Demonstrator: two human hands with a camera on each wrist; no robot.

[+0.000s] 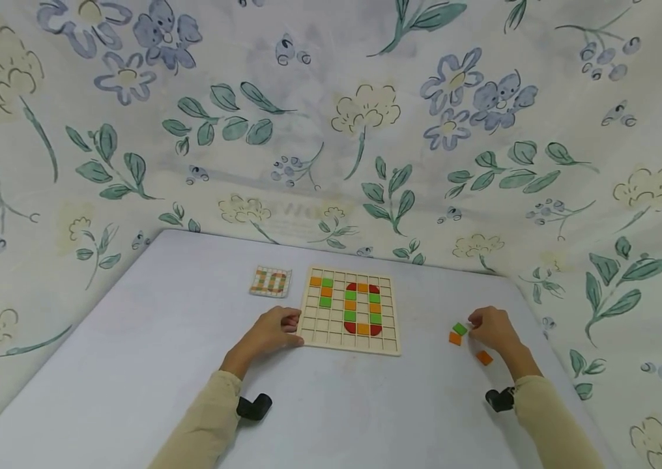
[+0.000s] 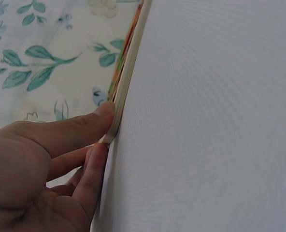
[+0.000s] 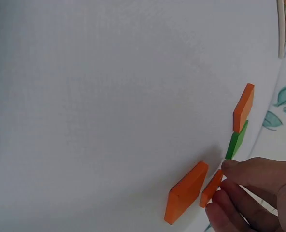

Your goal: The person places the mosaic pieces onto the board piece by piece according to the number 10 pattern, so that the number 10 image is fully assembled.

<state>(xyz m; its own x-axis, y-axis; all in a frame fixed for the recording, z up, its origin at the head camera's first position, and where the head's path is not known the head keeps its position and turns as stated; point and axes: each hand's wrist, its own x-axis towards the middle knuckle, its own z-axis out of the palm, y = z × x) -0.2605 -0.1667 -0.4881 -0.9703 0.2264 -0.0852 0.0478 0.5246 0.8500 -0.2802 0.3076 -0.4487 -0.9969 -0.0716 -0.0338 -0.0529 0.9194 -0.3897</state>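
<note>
The square wooden grid board (image 1: 320, 326) lies on the table, with orange, green and red tiles forming a 10-like pattern. My left hand (image 1: 272, 329) holds its near left corner; in the left wrist view the thumb (image 2: 80, 133) lies on the board's edge (image 2: 126, 72) and the fingers are below. Off to the right, my right hand (image 1: 492, 327) pinches an orange tile (image 3: 211, 188), which the head view hides. Close by lie a green tile (image 1: 460, 329), an orange tile (image 1: 455, 338) touching or nearly touching it, and another orange tile (image 1: 485, 358).
A small pattern card (image 1: 270, 282) showing a coloured 10 lies left of the board. The white table (image 1: 149, 339) meets flower-patterned cloth (image 1: 319, 215) at the back and sides. Black wrist-worn devices (image 1: 255, 407) show at both sleeves.
</note>
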